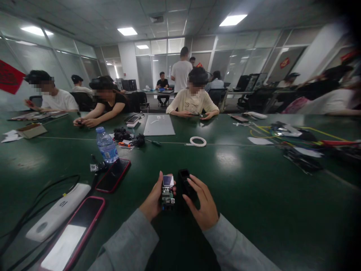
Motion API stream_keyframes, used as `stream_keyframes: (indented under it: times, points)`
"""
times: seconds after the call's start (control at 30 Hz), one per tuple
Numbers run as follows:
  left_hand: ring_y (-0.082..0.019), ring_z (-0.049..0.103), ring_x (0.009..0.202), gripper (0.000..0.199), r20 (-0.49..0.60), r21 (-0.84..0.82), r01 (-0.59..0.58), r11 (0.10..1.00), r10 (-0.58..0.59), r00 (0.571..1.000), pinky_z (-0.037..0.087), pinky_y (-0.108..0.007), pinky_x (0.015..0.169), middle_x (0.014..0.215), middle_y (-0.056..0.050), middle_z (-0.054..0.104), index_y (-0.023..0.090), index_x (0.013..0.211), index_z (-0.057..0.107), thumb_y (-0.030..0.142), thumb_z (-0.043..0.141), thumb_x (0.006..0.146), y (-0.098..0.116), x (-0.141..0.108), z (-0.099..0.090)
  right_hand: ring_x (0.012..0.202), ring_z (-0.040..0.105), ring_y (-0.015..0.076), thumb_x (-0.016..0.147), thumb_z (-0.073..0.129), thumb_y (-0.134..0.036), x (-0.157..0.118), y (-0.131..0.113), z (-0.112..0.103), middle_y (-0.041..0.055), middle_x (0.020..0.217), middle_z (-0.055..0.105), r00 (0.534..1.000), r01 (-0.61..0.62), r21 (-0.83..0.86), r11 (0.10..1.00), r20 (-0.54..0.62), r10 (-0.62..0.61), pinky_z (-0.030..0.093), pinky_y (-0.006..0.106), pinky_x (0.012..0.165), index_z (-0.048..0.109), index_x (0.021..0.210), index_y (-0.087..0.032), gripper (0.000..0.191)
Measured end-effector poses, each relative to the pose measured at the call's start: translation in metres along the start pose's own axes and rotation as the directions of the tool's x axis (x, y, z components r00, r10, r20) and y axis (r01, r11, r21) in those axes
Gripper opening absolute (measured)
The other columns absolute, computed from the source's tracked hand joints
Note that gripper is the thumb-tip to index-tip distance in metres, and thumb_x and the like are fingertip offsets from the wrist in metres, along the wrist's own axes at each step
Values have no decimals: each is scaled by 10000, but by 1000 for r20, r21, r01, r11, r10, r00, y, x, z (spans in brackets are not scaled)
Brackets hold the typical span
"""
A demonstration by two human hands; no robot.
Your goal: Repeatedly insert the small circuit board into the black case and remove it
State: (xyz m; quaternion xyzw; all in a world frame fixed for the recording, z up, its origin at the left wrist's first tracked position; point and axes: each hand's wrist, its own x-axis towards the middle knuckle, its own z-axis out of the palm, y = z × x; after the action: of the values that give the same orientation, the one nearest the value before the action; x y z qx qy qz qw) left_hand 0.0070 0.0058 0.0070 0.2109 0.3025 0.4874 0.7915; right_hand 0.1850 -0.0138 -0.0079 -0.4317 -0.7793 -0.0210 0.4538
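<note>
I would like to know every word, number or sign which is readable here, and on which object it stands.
"10" or "01", depending which way up: white device.
"10" or "01", likewise: small white tag near the bottle.
Too blurred to read: the bottle's label, the red banner at far left, the red sign at right.
Too small: any print on the circuit board in the left hand.

Lit rectangular white ceiling panels [127, 31]; pale glare on glossy dark-green tabletop [228, 159]; side edges stretched, blurred; upper-right corner black.
</note>
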Motion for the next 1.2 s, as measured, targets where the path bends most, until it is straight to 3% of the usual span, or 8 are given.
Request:
stream_keyframes:
  times: [0.17,0.4,0.63,0.77,0.83,0.93,1.1,1.2]
  points:
    - [-128,608,652,577,-31,-3,7,1000,-7,1000,481,-228,552,819,-38,611,198,1153,506,613,488,752,-1,0,0,1169,418,235,876,507,-268,5,-33,8,105,1249,435,1000,20,103,994,-5,-20,416,436,953,403,1269,-195,412]
    - [-153,618,668,566,-185,-25,-99,995,92,978,493,-272,631,808,-61,630,144,1039,558,621,499,739,1,5,2,1140,440,247,841,553,-346,-12,-53,29,137,1243,406,984,-178,235,956,53,170,460,426,908,335,1287,-161,531]
    - [-168,622,745,581,-139,85,-157,984,168,976,486,-300,646,1003,-69,610,267,1211,438,622,474,753,-5,-5,10,1071,530,216,864,505,-347,-11,-55,36,122,1211,482,901,-433,421,797,208,380,502,358,863,252,1347,-178,571]
    - [-185,602,849,508,-53,208,-229,951,244,968,481,-313,710,1079,-87,583,242,1178,484,569,466,789,-1,-9,13,1040,555,205,865,498,-328,-11,-51,35,114,1157,529,898,-440,490,752,216,384,498,344,866,271,1337,-172,546]
    - [-205,575,938,463,12,356,-298,886,315,949,469,-316,761,1126,-94,563,226,1154,518,508,519,786,7,-12,14,999,574,200,861,501,-325,-11,-49,33,107,1122,546,900,-433,449,782,175,398,508,338,842,272,1335,-171,548]
    - [-240,477,1116,444,185,653,-434,621,424,886,423,-317,871,1218,-89,508,230,1093,587,340,698,678,25,-18,17,956,589,204,854,501,-324,-12,-47,31,112,1110,547,923,-383,313,869,97,372,517,348,821,275,1332,-158,554]
    - [-236,497,1070,339,379,810,-527,258,456,805,352,-373,965,1100,-80,578,238,1056,633,295,654,722,51,-32,24,1059,545,231,864,478,-314,-16,-45,32,136,1192,506,964,-267,118,956,17,267,504,379,870,281,1325,-137,532]
    - [-249,518,1022,350,399,830,-521,201,439,805,345,-393,972,1049,-69,611,259,1056,642,294,662,708,57,-36,23,1063,545,231,865,478,-306,-16,-44,34,136,1198,504,975,-219,38,975,-23,220,515,375,860,283,1322,-131,527]
